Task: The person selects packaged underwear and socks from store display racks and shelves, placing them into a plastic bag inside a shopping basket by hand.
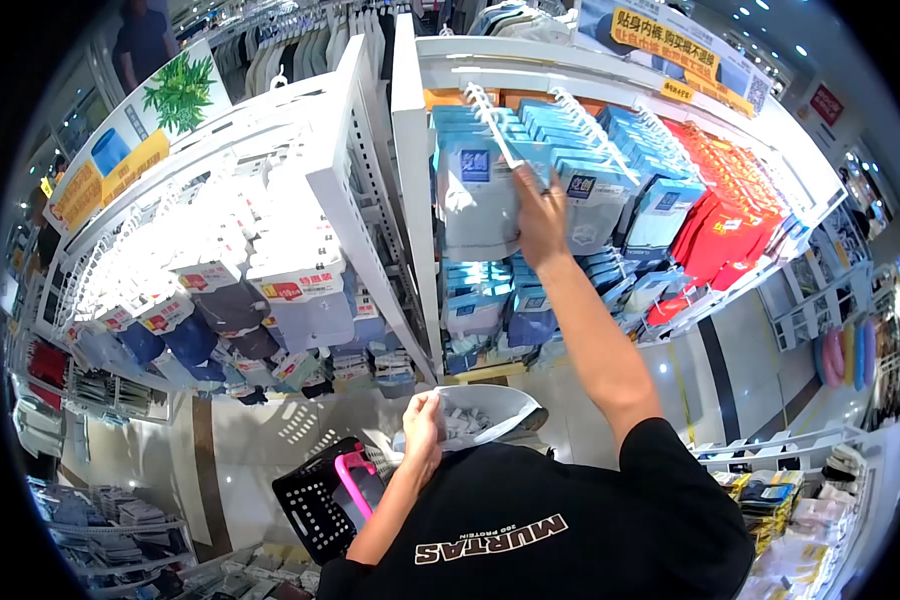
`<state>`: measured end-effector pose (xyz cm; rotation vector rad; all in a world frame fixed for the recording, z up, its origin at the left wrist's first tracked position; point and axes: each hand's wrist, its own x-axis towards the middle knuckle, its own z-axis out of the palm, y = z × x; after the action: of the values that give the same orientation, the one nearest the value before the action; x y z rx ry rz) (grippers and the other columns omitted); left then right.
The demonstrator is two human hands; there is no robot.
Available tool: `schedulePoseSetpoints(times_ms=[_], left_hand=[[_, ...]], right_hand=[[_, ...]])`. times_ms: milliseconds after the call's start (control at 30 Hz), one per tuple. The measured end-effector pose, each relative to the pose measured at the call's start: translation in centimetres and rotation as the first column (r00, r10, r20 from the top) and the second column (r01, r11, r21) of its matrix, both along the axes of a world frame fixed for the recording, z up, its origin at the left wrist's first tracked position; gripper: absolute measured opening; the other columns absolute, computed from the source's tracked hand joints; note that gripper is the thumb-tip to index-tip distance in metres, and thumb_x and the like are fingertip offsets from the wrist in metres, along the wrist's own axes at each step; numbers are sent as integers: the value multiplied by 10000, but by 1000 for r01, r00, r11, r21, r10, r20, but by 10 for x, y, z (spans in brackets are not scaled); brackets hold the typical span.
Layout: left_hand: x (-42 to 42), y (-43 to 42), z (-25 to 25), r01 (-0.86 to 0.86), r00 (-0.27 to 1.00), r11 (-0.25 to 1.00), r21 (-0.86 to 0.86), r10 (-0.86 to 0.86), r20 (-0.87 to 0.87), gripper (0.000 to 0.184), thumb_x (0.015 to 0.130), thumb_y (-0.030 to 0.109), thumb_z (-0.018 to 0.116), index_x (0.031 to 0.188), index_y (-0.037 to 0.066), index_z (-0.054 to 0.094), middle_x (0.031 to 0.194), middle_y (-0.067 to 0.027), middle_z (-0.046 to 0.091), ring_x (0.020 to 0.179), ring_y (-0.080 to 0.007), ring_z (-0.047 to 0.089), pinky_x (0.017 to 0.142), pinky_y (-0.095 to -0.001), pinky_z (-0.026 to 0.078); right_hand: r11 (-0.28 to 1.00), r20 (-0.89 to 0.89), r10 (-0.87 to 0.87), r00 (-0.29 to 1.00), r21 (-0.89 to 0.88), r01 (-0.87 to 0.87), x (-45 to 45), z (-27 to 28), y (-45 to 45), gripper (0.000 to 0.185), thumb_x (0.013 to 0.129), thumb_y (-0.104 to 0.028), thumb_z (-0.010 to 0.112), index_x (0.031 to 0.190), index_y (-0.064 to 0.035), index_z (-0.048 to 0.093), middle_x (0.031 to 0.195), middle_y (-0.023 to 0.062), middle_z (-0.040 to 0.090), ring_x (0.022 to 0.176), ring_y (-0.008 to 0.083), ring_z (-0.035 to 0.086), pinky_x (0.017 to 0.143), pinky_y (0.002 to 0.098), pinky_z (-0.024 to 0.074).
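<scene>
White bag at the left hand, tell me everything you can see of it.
The white bag looks like thin, smooth plastic. Its mouth gapes open toward the camera, showing a pile of small pale pieces inside, too small to identify. The left hand pinches its rim at one end. It sits just in front of the black shirt, which hides its lower part from view.

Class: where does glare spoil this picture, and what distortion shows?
Head view: glare bleaches the white-topped packs at picture left; blue packs at the right hand read clearer. Same view: the white top panel bows, and black corners surround the image.
</scene>
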<state>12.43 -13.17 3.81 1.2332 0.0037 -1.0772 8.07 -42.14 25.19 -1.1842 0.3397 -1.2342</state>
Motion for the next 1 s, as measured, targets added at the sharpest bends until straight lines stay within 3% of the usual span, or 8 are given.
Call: schedulePoseSetpoints(times_ms=[300,433,467,567,700,833,933,1000], left_hand=[[4,-1,-3,3,1000,1000,-24,-3,-22,81,974,203,590,953,125,576,633,80,444,465,-14,349,388,-207,220],[8,-6,-5,-32,999,998,-46,32,-4,100,966,203,606,932,112,578,644,77,450,484,-26,347,414,-217,248],[9,-7,-5,-31,1000,999,-38,31,-3,102,964,202,607,930,110,579,650,75,453,496,-27,352,426,-217,257],[16,-10,-9,-35,999,999,-18,35,0,107,960,200,611,925,104,581,665,72,460,528,-28,365,455,-218,278],[15,-16,-7,-26,999,1000,-1,26,38,107,960,192,607,926,95,576,676,70,465,545,-29,372,469,-218,288],[0,-28,0,80,997,993,-81,-80,8,103,964,182,599,948,86,566,687,67,473,549,-29,380,473,-214,295],[-22,-40,18,181,984,980,-78,-180,10,105,972,188,598,973,90,562,684,74,470,534,-17,379,453,-198,273],[-38,-46,22,232,972,968,-92,-234,-10,98,959,192,616,999,115,572,676,67,484,488,-21,367,413,-202,254]], right_hand=[[998,-293,31,956,63,-13,7,-40,-29,512,908,-347,708,1237,16,560,1090,54,644,938,112,593,786,266,486],[973,-529,-216,820,-188,135,-12,-55,5,531,890,-170,717,1311,58,488,1118,104,632,967,139,589,838,293,488],[978,-336,-168,927,-176,113,-16,-69,15,585,852,-129,722,1335,60,450,1113,136,616,955,182,594,860,308,479],[934,-395,-301,868,-307,184,-48,-93,63,430,849,-44,691,1240,25,526,1097,118,594,935,159,593,823,298,487],[914,-634,374,677,129,-385,-85,-117,122,152,907,-134,664,982,-3,685,913,61,703,882,100,626,773,269,502],[722,-890,315,330,-1,-692,-94,-197,148,257,911,-173,574,1046,31,653,998,205,696,952,352,662,850,435,504],[734,-938,236,256,-1,-679,-95,-273,157,197,889,-137,572,1028,-20,649,1054,205,679,990,367,645,840,471,492],[563,-990,134,55,30,-826,-78,-292,157,200,856,-124,599,1032,-43,648,1079,175,673,1034,340,626,880,438,481]])
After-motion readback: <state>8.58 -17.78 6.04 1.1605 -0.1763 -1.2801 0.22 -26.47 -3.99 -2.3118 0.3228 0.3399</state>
